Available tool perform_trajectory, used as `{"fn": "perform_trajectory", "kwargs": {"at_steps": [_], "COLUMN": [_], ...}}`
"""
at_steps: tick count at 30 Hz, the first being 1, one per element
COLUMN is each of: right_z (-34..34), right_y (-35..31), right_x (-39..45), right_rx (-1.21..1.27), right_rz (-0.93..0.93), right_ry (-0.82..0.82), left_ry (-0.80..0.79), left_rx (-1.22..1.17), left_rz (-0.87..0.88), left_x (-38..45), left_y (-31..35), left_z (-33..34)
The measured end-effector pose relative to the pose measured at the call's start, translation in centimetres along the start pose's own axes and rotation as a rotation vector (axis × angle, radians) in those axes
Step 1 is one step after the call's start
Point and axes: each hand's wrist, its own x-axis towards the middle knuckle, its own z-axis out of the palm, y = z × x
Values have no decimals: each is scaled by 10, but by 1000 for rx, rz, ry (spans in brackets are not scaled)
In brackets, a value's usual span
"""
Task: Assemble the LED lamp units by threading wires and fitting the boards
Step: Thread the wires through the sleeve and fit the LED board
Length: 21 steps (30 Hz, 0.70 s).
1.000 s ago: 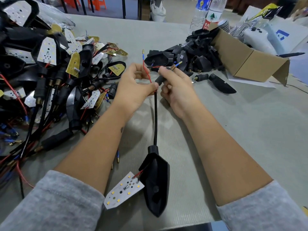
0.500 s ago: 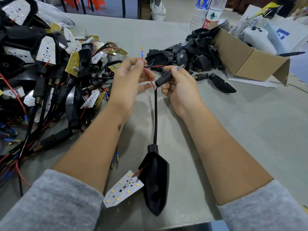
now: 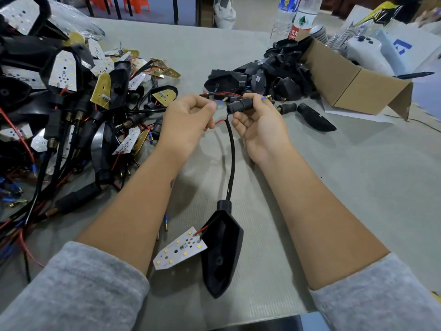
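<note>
Left hand (image 3: 188,120) pinched red wire (image 3: 220,121) | right hand (image 3: 259,125) clamped black connector (image 3: 239,106) | LED board (image 3: 180,248) lay at 6 o'clock

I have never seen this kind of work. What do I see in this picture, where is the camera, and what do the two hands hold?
No machine is here: a person works with bare hands, and the camera sits on the head, looking down at a grey table.

The left hand pinches a thin red wire. The right hand holds a small black cylindrical sleeve. From it a black cable runs down to a black pointed plastic lamp housing, which lies on the table with a white LED board hanging out on short wires.

On the left is a pile of similar units; further back, a heap of empty black housings beside a brown cardboard box.
</note>
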Motion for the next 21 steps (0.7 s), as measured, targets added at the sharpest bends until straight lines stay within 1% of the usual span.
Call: {"fn": "perform_trajectory", "kwargs": {"at_steps": [6,9,17,21], "right_z": [-1,-1,-1,-1], "right_y": [-1,-1,1,-1], "right_x": [1,1,2,0], "right_rx": [87,69,8,6], "right_rz": [20,17,-6,-9], "right_ry": [12,7,17,-6], "left_ry": [8,7,19,45], "left_rx": [87,110,77,129], "left_rz": [-47,-50,-46,-41], "left_x": [-2,-3,-3,-2], "left_y": [1,3,3,0], "left_z": [5,5,4,3]}}
